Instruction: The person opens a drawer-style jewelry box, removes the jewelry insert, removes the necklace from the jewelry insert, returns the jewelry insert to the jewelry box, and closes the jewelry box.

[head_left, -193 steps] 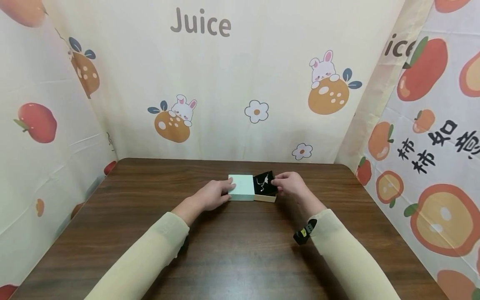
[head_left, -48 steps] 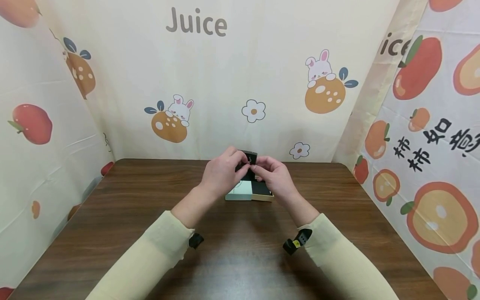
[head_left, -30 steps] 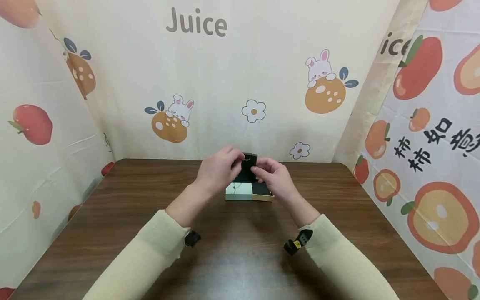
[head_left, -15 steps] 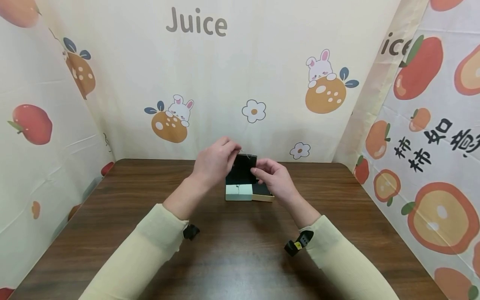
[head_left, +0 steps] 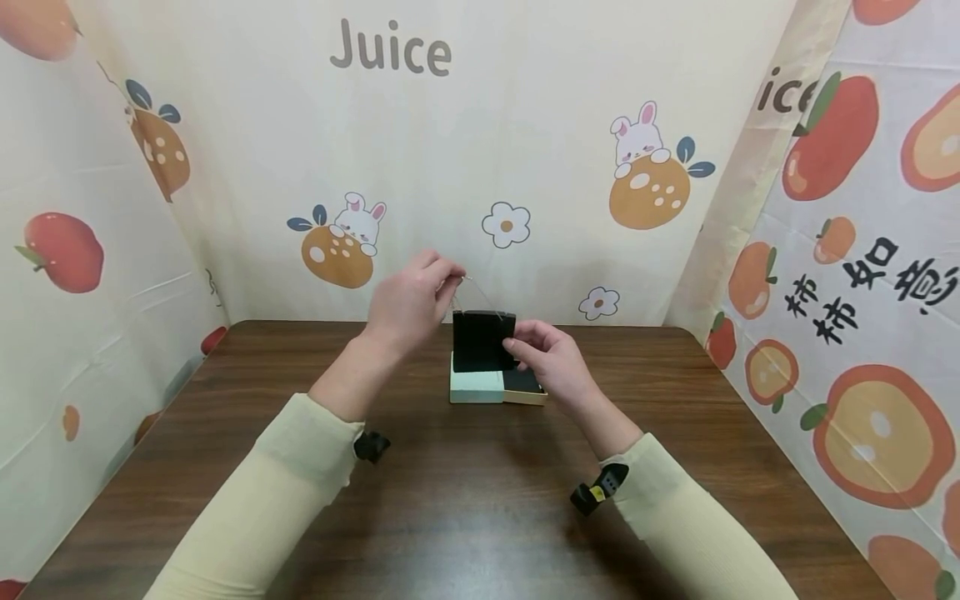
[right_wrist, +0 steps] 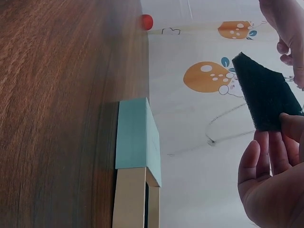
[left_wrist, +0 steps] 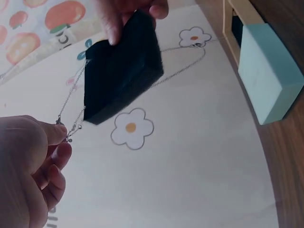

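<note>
My left hand [head_left: 408, 304] pinches one end of a thin silver necklace [left_wrist: 72, 90] between thumb and fingertips, above and left of a black foam jewellery pad [head_left: 483, 342]. The chain runs from those fingertips to the pad's upper edge. In the left wrist view, more of the chain hangs in a loop beyond the pad's other side. My right hand [head_left: 551, 358] grips the pad at its right edge, thumb on the near face, holding it upright above the box. How the chain passes the pad's far face is hidden.
Below the pad, a mint-green box sleeve [head_left: 477, 388] lies on the brown wooden table [head_left: 480, 492], with its cream-sided, black-lined drawer [head_left: 525, 398] pulled out to the right. A patterned curtain [head_left: 420, 167] hangs behind the table's far edge.
The pad has left the drawer, and my right hand now holds it up. Over the last second my left hand has moved up and left, drawing the necklace chain out above the pad.
</note>
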Demonstrator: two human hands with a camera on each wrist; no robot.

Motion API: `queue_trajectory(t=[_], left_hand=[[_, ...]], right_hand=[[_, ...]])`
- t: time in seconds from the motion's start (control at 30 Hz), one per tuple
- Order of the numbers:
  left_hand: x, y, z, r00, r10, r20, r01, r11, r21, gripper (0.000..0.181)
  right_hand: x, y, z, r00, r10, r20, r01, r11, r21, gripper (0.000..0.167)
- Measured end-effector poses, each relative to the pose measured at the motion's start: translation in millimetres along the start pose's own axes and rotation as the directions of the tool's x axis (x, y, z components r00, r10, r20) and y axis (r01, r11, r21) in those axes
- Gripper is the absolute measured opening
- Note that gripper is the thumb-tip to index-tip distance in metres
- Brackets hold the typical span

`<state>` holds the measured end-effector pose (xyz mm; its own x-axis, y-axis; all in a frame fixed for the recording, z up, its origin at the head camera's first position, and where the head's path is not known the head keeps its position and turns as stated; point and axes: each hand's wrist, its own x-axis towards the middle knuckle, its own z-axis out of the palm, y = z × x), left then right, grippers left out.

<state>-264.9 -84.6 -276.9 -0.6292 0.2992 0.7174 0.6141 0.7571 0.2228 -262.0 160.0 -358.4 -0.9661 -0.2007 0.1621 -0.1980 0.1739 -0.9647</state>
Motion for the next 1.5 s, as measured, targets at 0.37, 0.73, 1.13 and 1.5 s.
queue_trajectory(t=[0.37,0.73,1.13,1.5], left_hand=[[10.8,-7.6,-18.1,0.993,-0.068,-0.096,0.066,0.998,-0.024,0.015],[18.3,-10.9,-32.9,0.985,-0.078,-0.157,0.074,0.997,-0.031,0.018],[24.9,-11.6,-47.0,0.973,-0.076,-0.219,0.067,0.997,-0.046,0.019],[26.8,-19.2,-53.8,0.963,-0.063,-0.262,0.052,0.997,-0.049,0.020]], right_hand=[[1.3,5,-2,1.000,0.000,-0.003,0.000,1.000,-0.001,0.022],[1.7,8,-5,1.000,0.005,0.002,-0.005,1.000,-0.017,0.023],[2.2,11,-6,1.000,0.023,-0.010,-0.024,0.999,-0.031,0.025],[4.9,12,-1,1.000,0.020,-0.013,-0.021,0.999,-0.036,0.026]])
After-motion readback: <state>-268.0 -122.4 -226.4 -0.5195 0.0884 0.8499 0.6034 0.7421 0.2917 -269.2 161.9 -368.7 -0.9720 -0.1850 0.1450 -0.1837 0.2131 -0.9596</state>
